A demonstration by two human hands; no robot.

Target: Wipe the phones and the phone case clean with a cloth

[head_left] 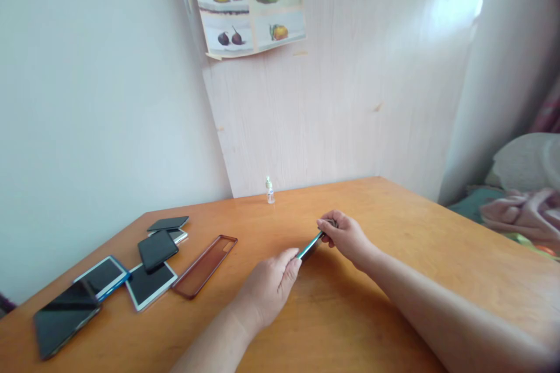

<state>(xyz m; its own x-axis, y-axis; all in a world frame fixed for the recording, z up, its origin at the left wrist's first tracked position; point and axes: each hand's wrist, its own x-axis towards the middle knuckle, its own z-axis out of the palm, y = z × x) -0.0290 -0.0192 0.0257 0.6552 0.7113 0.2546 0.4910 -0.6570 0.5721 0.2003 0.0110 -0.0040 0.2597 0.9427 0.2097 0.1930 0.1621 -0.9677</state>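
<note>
A thin phone is held nearly edge-on above the table, its blue-green side showing. My left hand grips its near end, thumb along the edge. At its far end my right hand is closed around it with curled fingers. Something dark grey shows under the right fingertips; whether it belongs to the phone I cannot make out. Left of my left hand lies a translucent reddish-brown phone case, flat on the wooden table.
Several phones and tablets lie at the left, some overlapping: a black phone, a white-framed device, a blue-edged one and a large dark tablet. A small spray bottle stands near the back edge. Bedding is at the right.
</note>
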